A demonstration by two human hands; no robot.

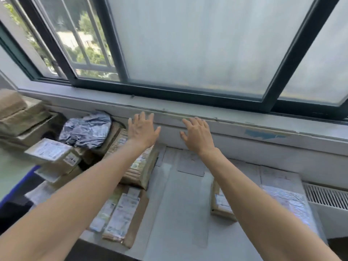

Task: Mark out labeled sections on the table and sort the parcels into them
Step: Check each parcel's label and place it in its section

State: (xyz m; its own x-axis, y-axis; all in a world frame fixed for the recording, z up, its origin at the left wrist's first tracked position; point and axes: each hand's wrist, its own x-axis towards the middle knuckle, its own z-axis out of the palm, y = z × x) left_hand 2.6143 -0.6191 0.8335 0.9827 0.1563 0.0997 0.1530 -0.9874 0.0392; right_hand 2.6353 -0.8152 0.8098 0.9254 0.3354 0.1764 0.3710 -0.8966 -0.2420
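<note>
Both arms reach forward over the grey surface (178,223) toward the wall (244,147) under the window sill (244,125).

Left hand (143,129): fingers straight and spread, holding nothing. Right hand (197,134): fingers spread and slightly bent, also empty (whether either hand touches the wall cannot be told).

A taped brown box (143,170) lies under the left forearm, at 6 o'clock of the left hand. A flat labelled carton (120,215) lies at 6 o'clock of that box, by the near edge. A small box (218,208) sits under the right forearm, at 5 o'clock of the right hand.

At 9 o'clock of the left hand lie a grey plastic mailer (86,130) and a labelled box (52,153). Pale sheets (190,162) lie flat between the forearms. A radiator (327,198) stands at 3 o'clock.
</note>
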